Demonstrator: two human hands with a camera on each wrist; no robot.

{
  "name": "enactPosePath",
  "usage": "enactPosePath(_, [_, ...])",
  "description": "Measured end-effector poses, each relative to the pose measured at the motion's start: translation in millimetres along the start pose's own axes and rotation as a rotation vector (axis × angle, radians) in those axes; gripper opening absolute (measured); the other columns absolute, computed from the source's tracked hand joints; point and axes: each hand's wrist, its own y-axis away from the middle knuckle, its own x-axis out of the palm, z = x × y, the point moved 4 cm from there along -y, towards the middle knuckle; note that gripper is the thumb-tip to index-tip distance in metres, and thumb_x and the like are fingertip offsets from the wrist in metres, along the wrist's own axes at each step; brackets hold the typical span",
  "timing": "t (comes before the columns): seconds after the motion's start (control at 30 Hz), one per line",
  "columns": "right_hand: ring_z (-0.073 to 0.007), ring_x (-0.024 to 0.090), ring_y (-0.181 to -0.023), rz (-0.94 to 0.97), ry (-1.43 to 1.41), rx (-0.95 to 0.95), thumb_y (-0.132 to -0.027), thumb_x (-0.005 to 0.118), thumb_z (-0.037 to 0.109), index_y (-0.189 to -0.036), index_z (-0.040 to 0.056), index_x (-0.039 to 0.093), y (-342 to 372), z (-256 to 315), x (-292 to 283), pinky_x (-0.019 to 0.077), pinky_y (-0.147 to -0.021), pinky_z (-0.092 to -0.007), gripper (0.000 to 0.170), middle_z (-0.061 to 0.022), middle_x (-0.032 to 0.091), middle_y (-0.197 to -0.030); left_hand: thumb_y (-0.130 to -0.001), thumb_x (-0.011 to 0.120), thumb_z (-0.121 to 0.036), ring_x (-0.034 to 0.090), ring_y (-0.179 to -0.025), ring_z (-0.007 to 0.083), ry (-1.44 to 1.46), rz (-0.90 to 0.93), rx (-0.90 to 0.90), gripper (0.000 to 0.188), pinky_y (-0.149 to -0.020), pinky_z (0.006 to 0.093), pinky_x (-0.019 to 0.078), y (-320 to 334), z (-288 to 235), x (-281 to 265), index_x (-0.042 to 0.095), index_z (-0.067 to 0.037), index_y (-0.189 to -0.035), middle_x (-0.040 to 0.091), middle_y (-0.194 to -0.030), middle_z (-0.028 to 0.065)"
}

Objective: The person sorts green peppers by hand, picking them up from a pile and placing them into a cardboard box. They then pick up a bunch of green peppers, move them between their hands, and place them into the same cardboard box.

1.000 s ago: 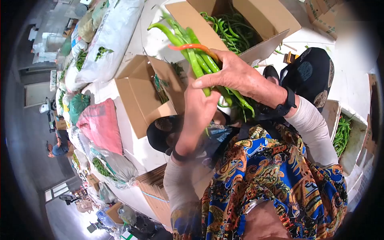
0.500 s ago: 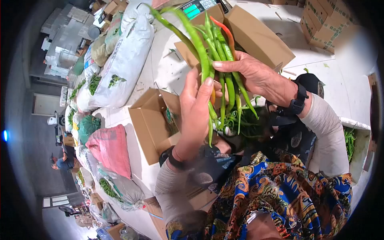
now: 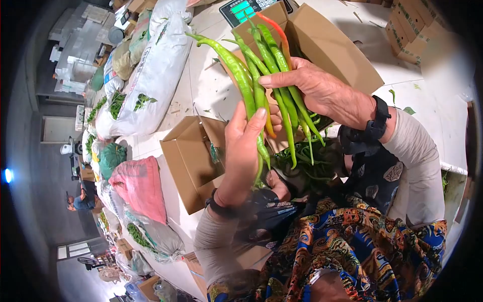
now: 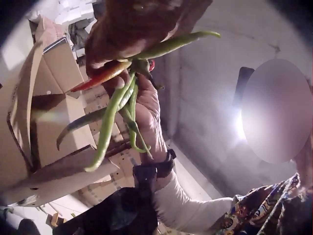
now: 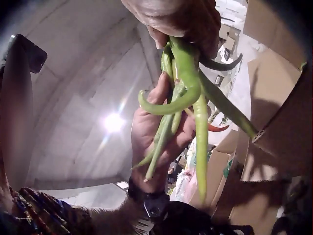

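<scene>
Slender, glossy green peppers (image 3: 268, 54) lie lengthwise in the left hand (image 3: 244, 143) and right hand (image 3: 329, 93), upper ends fanned toward ten and eleven o'clock, lower ends toward five and six. Among them, one orange-red pepper (image 3: 283, 38) arcs up toward eleven.

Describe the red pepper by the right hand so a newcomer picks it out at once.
Find the big open carton beside the scale with the lit display. In front of it, the right hand holds a fan of long green peppers. Your pepper curves along the fan's carton side, orange-red against its green neighbours.
</scene>
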Motion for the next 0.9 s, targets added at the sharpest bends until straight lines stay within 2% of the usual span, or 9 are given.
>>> enactPosePath(0.13, [-0.0152, 0.059, -0.06, -0.03, 0.057, -0.04, -0.084, 0.067, 0.01, -0.096, 0.0017, 0.057, -9, 6, -14, 0.0523, -0.055, -0.0301, 0.017, -0.0065, 0.061, -0.079, -0.099, 0.045, -0.018, 0.057, -0.081, 0.0148, -0.14, -0.043, -0.058, 0.027, -0.075, 0.0301, 0.0486, -8, 2, 3, 0.049, -0.001, -0.12, 0.059, -0.098, 0.0085])
enactPosePath(0.17, [-0.0154, 0.061, -0.069, 0.012, 0.053, -0.003, -0.084, 0.067, 0.009, -0.101, 0.001, 0.058, -12, 6, -20, 0.0534, -0.061, -0.0302, 0.021, -0.007, 0.062, -0.085, -0.099, 0.045, -0.018, 0.057, -0.081, 0.0148, -0.141, -0.048, -0.06, 0.027, -0.075, 0.0301, 0.0486, -11, 5, 2, 0.049, -0.001, -0.12, 0.059, -0.098, 0.0085])
enactPosePath(0.23, [-0.0151, 0.061, -0.075, 0.021, 0.052, -0.043, -0.084, 0.067, 0.009, -0.105, 0.0012, 0.058, -10, 7, -4, 0.0531, -0.066, -0.0301, 0.024, -0.0068, 0.062, -0.09, -0.099, 0.045, -0.019, 0.057, -0.081, 0.0148, -0.029, -0.051, -0.123, 0.027, -0.074, 0.03, 0.0491, -1, 1, 1, 0.049, -0.001, -0.119, 0.059, -0.098, 0.0086])
enactPosePath(0.37, [-0.0144, 0.059, -0.091, 0.037, 0.037, -0.078, -0.084, 0.066, 0.01, -0.118, 0.0028, 0.056, -17, 4, -6, 0.0508, -0.08, -0.03, 0.036, -0.0055, 0.061, -0.103, -0.099, 0.045, -0.019, 0.057, -0.08, 0.0138, -0.016, -0.114, -0.134, 0.026, -0.072, 0.0299, 0.0505, -2, 0, 2, 0.05, 0.0, -0.115, 0.059, -0.097, 0.0086])
enactPosePath(0.47, [-0.0147, 0.059, -0.09, -0.055, -0.014, -0.064, -0.085, 0.065, 0.01, -0.119, 0.0036, 0.056, -19, 1, -11, 0.0505, -0.08, -0.0304, 0.036, -0.0051, 0.061, -0.103, -0.099, 0.045, -0.019, 0.058, -0.081, 0.014, 0.004, -0.157, -0.097, 0.026, -0.073, 0.03, 0.0513, -6, 2, 1, 0.049, 0.0, -0.116, 0.059, -0.097, 0.0095])
enactPosePath(0.6, [-0.0148, 0.059, -0.089, 0.006, -0.027, -0.028, -0.085, 0.064, 0.008, -0.121, 0.0038, 0.054, -18, -1, -8, 0.0506, -0.08, -0.0302, 0.038, -0.0052, 0.061, -0.104, -0.098, 0.048, -0.018, 0.059, -0.084, 0.0174, 0.056, -0.115, -0.153, 0.029, -0.075, 0.0335, 0.0526, -6, 6, 3, 0.047, -0.001, -0.121, 0.061, -0.098, 0.0113])
enactPosePath(0.67, [-0.0152, 0.059, -0.089, -0.071, 0.001, -0.12, -0.086, 0.062, 0.007, -0.123, 0.0036, 0.052, -17, -3, -6, 0.0508, -0.08, -0.0305, 0.039, -0.0057, 0.06, -0.105, -0.098, 0.048, -0.018, 0.059, -0.085, 0.0183, 0.138, -0.094, -0.194, 0.029, -0.077, 0.0338, 0.0522, -3, 6, 6, 0.047, -0.001, -0.121, 0.061, -0.099, 0.0125])
enactPosePath(0.8, [-0.0157, 0.06, -0.09, 0.015, 0.077, -0.163, -0.086, 0.062, 0.007, -0.125, 0.0022, 0.049, -27, -3, -19, 0.0509, -0.08, -0.0303, 0.041, -0.0069, 0.06, -0.107, -0.097, 0.049, -0.014, 0.059, -0.093, 0.0196, 0.148, -0.126, -0.109, 0.033, -0.085, 0.0341, 0.0493, -8, 12, 2, 0.045, 0.0, -0.127, 0.061, -0.106, 0.0139])
enactPosePath(0.9, [-0.0156, 0.06, -0.088, 0.021, 0.084, -0.104, -0.086, 0.062, 0.007, -0.123, -0.0001, 0.05, -26, -2, -17, 0.0528, -0.077, -0.0298, 0.04, -0.0083, 0.06, -0.107, -0.097, 0.049, -0.012, 0.058, -0.096, 0.0191, 0.09, -0.145, -0.044, 0.035, -0.087, 0.0342, 0.0484, -11, 8, -1, 0.044, 0.0, -0.13, 0.059, -0.111, 0.0121])
